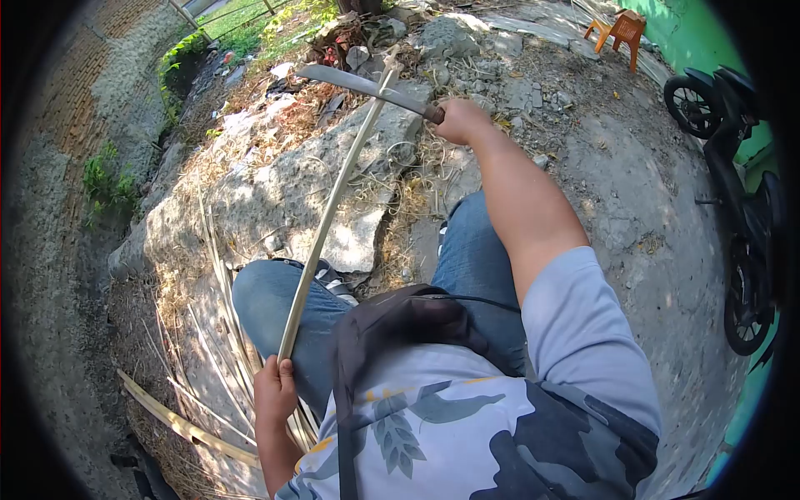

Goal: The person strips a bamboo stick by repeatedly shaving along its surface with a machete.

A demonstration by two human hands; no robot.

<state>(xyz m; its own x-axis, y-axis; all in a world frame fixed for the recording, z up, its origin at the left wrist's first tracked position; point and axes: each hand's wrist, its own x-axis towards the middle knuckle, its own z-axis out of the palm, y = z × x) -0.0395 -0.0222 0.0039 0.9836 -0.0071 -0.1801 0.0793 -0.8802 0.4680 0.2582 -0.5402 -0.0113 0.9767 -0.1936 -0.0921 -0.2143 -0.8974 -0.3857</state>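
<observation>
My left hand (275, 390) is closed around the lower end of a long pale strip (333, 204), which slants up and away past my left knee. My right hand (462, 122) grips the wooden handle of a long curved blade (358, 82). The blade crosses the strip near its far end, pointing left. Whether the edge touches the strip cannot be made out. More pale strips (187, 427) lie on the ground beside my left hand.
A broken concrete slab (283, 196) lies ahead, with dry shavings and litter around it. An orange plastic chair (627, 32) stands at the back right by a green wall (675, 33). A black motorcycle (733, 167) is parked on the right. A rough brick wall (58, 108) runs along the left.
</observation>
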